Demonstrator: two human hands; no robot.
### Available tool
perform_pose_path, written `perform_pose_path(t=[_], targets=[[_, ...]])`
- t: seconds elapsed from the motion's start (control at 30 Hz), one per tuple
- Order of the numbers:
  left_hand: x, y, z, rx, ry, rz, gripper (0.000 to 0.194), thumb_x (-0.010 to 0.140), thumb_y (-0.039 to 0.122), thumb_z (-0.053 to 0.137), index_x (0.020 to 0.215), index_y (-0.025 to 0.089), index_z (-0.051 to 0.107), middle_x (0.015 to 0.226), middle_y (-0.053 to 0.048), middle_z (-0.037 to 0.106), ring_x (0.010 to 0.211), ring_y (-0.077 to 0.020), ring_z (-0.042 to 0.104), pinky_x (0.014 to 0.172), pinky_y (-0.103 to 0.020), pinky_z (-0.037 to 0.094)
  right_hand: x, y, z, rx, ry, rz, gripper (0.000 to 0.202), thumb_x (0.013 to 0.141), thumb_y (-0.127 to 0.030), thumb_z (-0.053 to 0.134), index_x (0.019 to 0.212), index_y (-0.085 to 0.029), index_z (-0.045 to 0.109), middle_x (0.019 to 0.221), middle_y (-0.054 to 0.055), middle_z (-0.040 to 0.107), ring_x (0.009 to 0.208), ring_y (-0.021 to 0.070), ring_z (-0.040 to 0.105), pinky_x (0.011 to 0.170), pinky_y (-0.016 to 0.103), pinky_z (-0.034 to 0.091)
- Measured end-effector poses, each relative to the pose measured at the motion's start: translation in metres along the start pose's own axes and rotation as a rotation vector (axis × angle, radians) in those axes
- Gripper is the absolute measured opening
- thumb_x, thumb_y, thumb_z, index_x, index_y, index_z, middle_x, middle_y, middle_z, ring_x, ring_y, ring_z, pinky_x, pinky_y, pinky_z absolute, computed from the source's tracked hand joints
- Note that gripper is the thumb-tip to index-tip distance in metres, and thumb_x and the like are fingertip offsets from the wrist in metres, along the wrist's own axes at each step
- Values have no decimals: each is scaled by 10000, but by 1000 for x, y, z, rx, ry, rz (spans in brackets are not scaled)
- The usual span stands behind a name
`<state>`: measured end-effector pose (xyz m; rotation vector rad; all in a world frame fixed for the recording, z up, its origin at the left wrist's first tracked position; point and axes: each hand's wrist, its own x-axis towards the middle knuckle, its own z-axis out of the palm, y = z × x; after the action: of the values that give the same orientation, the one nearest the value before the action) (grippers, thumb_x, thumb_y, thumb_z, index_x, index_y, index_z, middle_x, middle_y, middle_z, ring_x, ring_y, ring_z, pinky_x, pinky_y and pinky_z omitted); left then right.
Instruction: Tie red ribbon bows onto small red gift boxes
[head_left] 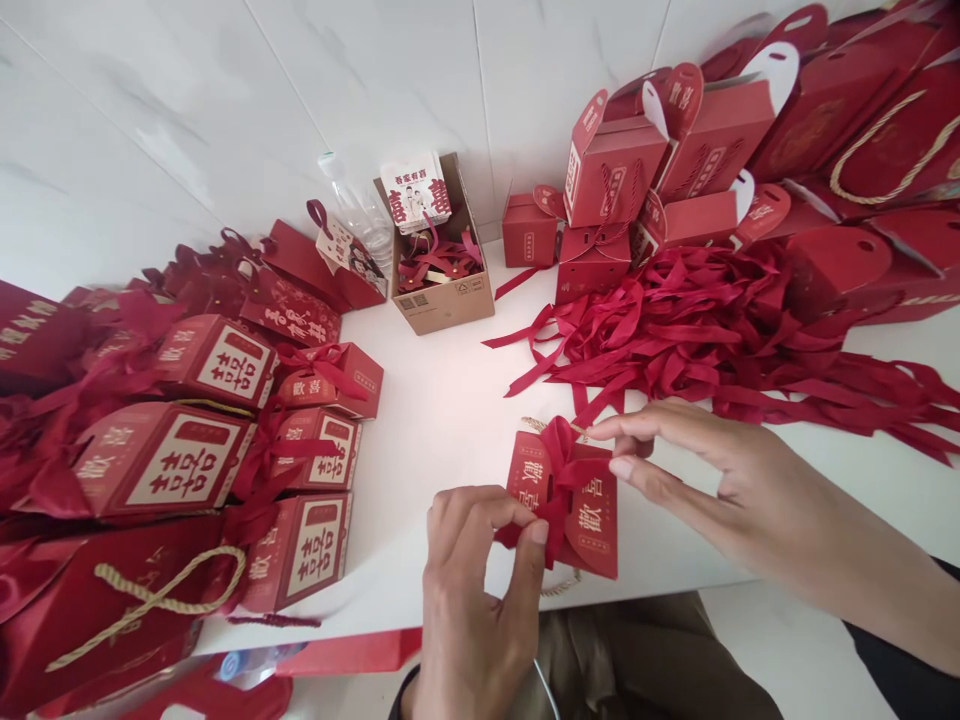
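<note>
A small red gift box (598,527) with gold Chinese characters lies near the table's front edge. A red ribbon (559,445) is tied in a bow over its top. My left hand (476,590) pinches the bow's left side between thumb and fingers. At the box's right side, the thumb and forefinger of my right hand (701,470) close on the ribbon's other side. A twisted gold cord handle (561,582) shows at the box's near edge, partly hidden.
Loose red ribbons (667,330) are heaped at right. Behind them stand stacked red boxes (611,175). Finished-looking boxes with bows (311,545) crowd the left. An open cardboard carton (442,315) and a clear plastic bottle (360,215) stand by the tiled wall.
</note>
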<state>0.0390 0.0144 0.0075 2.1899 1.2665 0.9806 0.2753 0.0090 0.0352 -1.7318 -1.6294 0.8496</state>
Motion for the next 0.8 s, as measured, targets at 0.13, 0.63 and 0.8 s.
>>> perform_pose_path(t=[0.13, 0.63, 0.8], targets=[[0, 2, -2, 165, 1, 13, 156, 977, 167, 631, 1120, 224, 608, 1014, -41, 659, 932, -214, 582, 790, -353, 472, -16, -7, -5, 34, -67, -42, 237, 976, -543, 619, 1116, -404, 750, 1127, 19, 802, 1010, 286, 761, 665, 326, 611], [-18, 33, 17, 13, 24, 106, 153, 967, 110, 640, 1010, 237, 711, 902, -30, 683, 828, -208, 559, 798, -373, 387, -12, -14, -6, 85, -236, 42, 233, 972, -518, 620, 900, -323, 724, 874, -6, 761, 763, 225, 683, 593, 304, 502], [-22, 26, 17, -30, 117, -19, 270, 975, 23, 537, 1088, 236, 657, 941, -33, 654, 883, -201, 563, 780, -335, 432, -1, -24, -3, 212, -154, 64, 277, 969, -559, 635, 962, -300, 731, 871, -4, 734, 767, 191, 672, 563, 265, 492]])
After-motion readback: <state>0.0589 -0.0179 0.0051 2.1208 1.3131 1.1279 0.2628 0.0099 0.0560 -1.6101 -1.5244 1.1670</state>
